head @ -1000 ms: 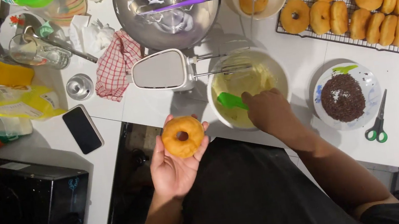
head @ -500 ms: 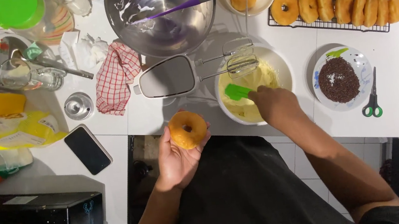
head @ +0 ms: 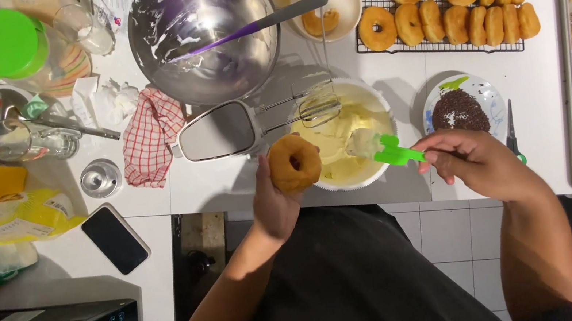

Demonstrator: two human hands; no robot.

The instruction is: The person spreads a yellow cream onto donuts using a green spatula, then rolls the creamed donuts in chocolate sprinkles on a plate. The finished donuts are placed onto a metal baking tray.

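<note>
Holding doughnut (head: 294, 163) upright in left hand (head: 273, 202) fingertips; right hand (head: 474, 161) closed round green spatula (head: 384, 149) over cream bowl (head: 347, 178).

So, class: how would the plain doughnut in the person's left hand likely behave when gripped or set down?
The doughnut looks soft and light, so the left hand would probably dent it if squeezed. Its round ring might roll if stood on edge. Unglazed, it seems unlikely to slip.

We hold a plain golden doughnut (head: 294, 162) upright, hole facing up toward us, at the near rim of a white bowl of pale yellow cream (head: 342, 138), beside a green spatula (head: 386, 150) whose blade carries cream.
</note>
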